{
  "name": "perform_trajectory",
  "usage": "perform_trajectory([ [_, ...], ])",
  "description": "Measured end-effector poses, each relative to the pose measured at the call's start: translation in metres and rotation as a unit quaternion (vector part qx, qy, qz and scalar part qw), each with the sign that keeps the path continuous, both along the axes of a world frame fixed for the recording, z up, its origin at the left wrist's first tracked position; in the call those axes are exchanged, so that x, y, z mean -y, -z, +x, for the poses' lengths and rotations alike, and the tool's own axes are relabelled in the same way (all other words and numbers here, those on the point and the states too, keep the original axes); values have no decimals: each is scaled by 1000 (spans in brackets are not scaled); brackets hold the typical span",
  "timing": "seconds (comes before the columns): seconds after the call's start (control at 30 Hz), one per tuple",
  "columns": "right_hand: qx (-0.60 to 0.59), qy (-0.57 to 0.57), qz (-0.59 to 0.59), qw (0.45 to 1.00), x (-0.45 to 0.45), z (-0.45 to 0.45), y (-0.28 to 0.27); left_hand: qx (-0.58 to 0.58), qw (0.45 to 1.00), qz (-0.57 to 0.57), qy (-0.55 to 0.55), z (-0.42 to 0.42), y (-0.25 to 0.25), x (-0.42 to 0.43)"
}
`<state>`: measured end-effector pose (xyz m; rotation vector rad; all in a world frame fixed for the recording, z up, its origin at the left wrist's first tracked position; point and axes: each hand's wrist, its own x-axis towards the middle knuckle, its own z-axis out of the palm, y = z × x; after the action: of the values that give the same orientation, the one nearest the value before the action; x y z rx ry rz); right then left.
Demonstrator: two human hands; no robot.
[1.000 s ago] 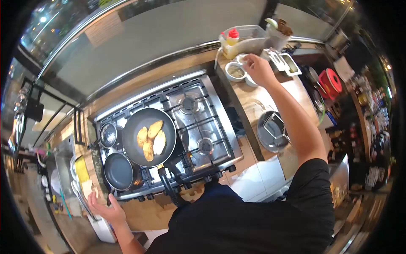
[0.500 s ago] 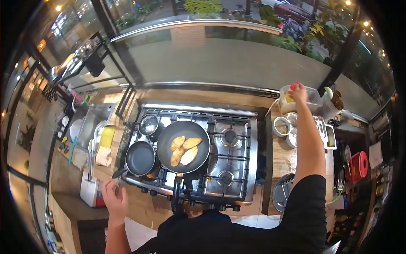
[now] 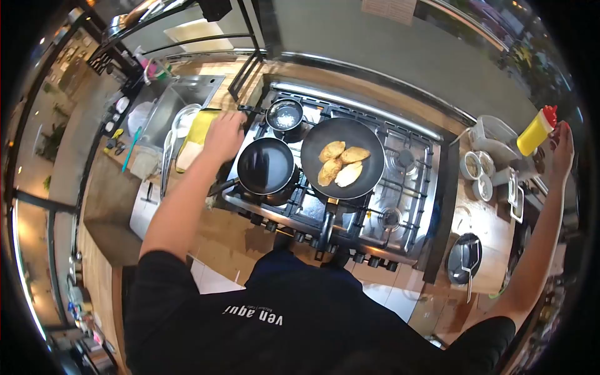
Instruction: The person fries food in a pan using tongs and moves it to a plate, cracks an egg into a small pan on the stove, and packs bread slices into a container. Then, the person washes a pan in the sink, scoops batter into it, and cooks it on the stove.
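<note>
My right hand (image 3: 561, 148) is closed around a yellow squeeze bottle (image 3: 532, 137) with a red cap, held at the far right beside the clear plastic container. My left hand (image 3: 226, 134) reaches past the yellow cloth (image 3: 199, 130), its fingertips close to the handle of the small saucepan (image 3: 285, 115). Whether those fingers grip anything is hard to make out. On the stove (image 3: 409, 240), several golden-brown pieces of food (image 3: 349, 174) lie in the large frying pan (image 3: 319, 139). Left of it sits a smaller, dark frying pan (image 3: 265, 165) with nothing visible inside.
Left of the stove are a metal sink (image 3: 178, 94), tongs and a white box (image 3: 145, 205). The right counter (image 3: 494, 253) bears the plastic container (image 3: 494, 132), small white tubs (image 3: 482, 187) and a dark round pan (image 3: 464, 257) with a metal utensil on it.
My right hand has brought the squeeze bottle up out of the container area toward the right. My left hand has moved forward toward the small saucepan. The view has turned and shifted left.
</note>
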<state>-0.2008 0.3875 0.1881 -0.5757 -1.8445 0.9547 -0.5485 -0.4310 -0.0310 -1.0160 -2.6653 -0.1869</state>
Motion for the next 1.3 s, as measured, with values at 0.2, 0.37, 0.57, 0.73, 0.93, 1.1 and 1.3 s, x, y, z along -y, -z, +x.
perform_trajectory([
  [0.2, 11, 20, -157, 987, 213, 106, -15, 7, 978, -207, -4, -136, 82, -8],
  [0.37, 141, 64, -177, 972, 411, 160, 29, 7, 991, -124, 54, -165, 99, -3],
  [0.57, 197, 94, -211, 953, 537, 222, 109, 48, 989, -121, 65, -165, 93, -10],
  [0.73, 141, 132, -283, 939, 601, 261, 155, -34, 995, 40, 84, -120, 68, -2],
  [0.93, 169, 109, -259, 945, 631, 275, 186, 324, 908, 145, 223, 136, 54, 50],
  [1.1, 179, 37, -274, 944, 642, 294, 213, 589, 768, 186, -167, 213, 263, 124],
  [1.3, 255, 11, -221, 941, 644, 317, 215, 589, 611, 445, -286, 222, 294, 79],
])
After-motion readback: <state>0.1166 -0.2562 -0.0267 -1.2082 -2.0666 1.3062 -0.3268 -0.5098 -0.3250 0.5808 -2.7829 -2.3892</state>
